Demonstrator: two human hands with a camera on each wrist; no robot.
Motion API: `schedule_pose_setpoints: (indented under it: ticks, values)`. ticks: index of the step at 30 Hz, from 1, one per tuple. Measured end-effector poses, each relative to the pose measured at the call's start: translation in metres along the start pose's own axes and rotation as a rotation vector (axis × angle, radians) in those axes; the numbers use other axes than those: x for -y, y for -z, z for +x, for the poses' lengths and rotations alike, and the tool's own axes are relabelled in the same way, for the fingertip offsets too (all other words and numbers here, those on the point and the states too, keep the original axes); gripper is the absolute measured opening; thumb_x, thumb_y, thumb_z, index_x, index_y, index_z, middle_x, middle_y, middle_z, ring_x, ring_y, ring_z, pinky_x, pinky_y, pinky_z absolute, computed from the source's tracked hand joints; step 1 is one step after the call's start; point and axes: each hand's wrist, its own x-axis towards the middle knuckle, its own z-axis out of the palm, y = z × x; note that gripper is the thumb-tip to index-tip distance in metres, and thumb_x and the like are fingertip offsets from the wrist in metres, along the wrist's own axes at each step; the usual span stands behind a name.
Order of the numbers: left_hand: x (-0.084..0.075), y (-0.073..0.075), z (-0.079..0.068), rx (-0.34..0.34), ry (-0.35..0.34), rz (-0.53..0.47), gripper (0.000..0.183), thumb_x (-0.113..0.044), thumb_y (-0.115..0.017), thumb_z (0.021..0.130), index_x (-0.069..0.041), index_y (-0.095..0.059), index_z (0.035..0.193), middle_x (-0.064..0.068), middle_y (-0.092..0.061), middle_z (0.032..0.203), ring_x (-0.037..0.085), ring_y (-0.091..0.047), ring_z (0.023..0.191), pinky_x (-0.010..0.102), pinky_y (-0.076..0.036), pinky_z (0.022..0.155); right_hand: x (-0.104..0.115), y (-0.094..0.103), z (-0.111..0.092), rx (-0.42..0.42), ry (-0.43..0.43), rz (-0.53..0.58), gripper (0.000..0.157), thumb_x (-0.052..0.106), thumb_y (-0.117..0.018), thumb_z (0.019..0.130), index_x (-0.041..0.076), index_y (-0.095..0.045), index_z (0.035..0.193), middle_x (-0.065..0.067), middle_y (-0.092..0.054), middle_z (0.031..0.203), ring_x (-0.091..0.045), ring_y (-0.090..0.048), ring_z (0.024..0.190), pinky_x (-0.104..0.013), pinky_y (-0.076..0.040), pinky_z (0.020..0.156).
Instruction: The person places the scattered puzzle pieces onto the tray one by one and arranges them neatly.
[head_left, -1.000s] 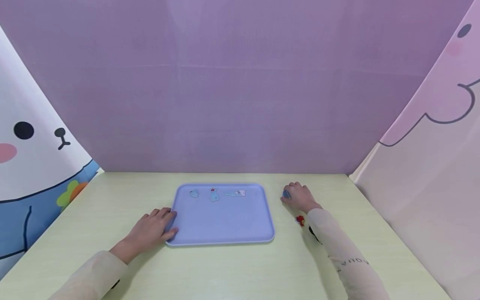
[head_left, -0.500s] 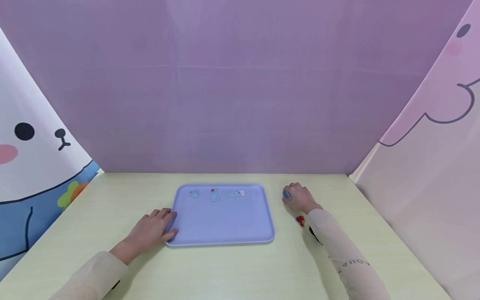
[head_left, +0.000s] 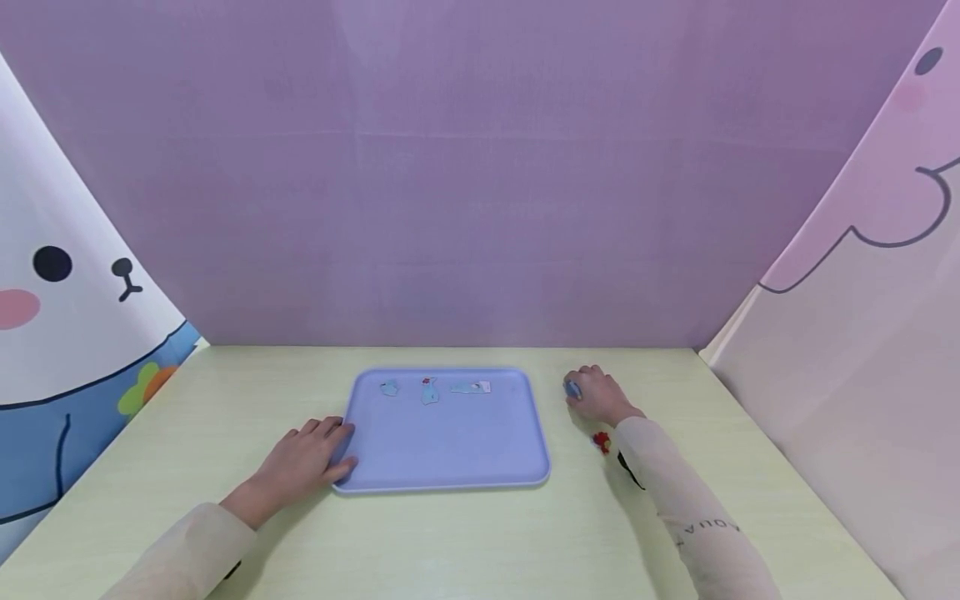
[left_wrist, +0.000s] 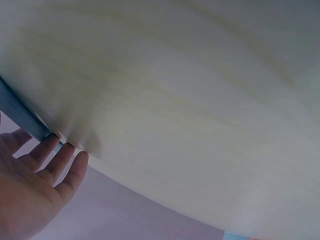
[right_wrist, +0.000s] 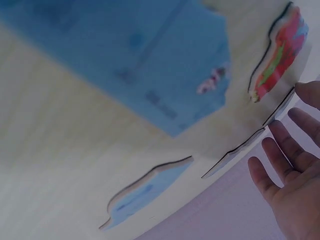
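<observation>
In the head view my left hand [head_left: 303,458] rests at the left edge of a lavender tray [head_left: 450,450], its fingers and thumb spread over the rim. The left wrist view shows those fingers [left_wrist: 62,160] fairly straight. Three flat light-blue puzzle pieces lie near the tray's back edge, among them a piece with a red spot [head_left: 429,392]. To the right of the tray, my right hand [head_left: 596,395] pinches a blue puzzle piece [head_left: 573,389] between thumb and fingers at the table. A red puzzle piece [head_left: 602,442] lies beneath the right wrist.
The right wrist view shows a large blue piece [right_wrist: 165,65] close to the camera. Farther off lies a light-blue piece [right_wrist: 150,192], and a thin dark-edged piece [right_wrist: 232,152] is beside the fingers. A purple cloth [head_left: 450,208] hangs behind the pale table [head_left: 450,542].
</observation>
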Motion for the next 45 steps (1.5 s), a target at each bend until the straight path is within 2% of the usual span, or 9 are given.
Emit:
schedule_pose_setpoints:
  ticks: [9,17,29,35,45]
  values:
    - [0.001,-0.002,0.000,0.001,0.008,0.002,0.053,-0.042,-0.060,0.084,-0.003,-0.057,0.120,0.017,-0.055,0.120,0.035,-0.054,0.105,0.051,-0.049,0.075,0.004,0.001,0.000,0.033,-0.034,0.069,0.037,0.013,-0.065,0.079,0.003,-0.059,0.115,-0.017,-0.057,0.107,-0.031,-0.050,0.097,-0.049,-0.047,0.082]
    - [0.000,-0.003,0.000,0.010,0.010,0.003,0.054,-0.043,-0.059,0.084,-0.003,-0.056,0.121,0.018,-0.055,0.121,0.036,-0.054,0.106,0.052,-0.048,0.077,0.004,0.001,0.000,0.035,-0.038,0.060,0.040,0.015,-0.067,0.078,0.002,-0.059,0.115,-0.017,-0.057,0.108,-0.030,-0.050,0.096,-0.048,-0.048,0.081]
    - [-0.001,-0.001,0.000,0.011,0.011,0.011,0.053,-0.043,-0.060,0.083,-0.004,-0.057,0.119,0.017,-0.056,0.119,0.035,-0.055,0.105,0.050,-0.049,0.075,0.005,0.003,-0.002,0.010,0.009,0.041,0.035,0.015,-0.070,0.075,0.001,-0.063,0.106,-0.015,-0.057,0.105,-0.031,-0.050,0.096,-0.050,-0.046,0.082]
    - [-0.001,-0.001,0.000,0.014,0.013,0.005,0.053,-0.043,-0.059,0.084,-0.005,-0.057,0.120,0.017,-0.055,0.120,0.035,-0.054,0.105,0.051,-0.049,0.075,0.005,0.004,-0.002,0.002,0.022,0.038,0.033,0.015,-0.071,0.074,0.004,-0.064,0.104,-0.014,-0.058,0.105,-0.030,-0.050,0.095,-0.048,-0.047,0.082]
    - [0.000,-0.002,0.000,0.003,0.005,0.007,0.053,-0.043,-0.059,0.083,-0.004,-0.057,0.119,0.017,-0.056,0.119,0.035,-0.054,0.105,0.050,-0.049,0.074,0.018,0.012,0.003,-0.013,0.069,0.092,0.034,0.015,-0.071,0.074,0.004,-0.064,0.106,-0.015,-0.058,0.109,-0.031,-0.051,0.099,-0.049,-0.045,0.085]
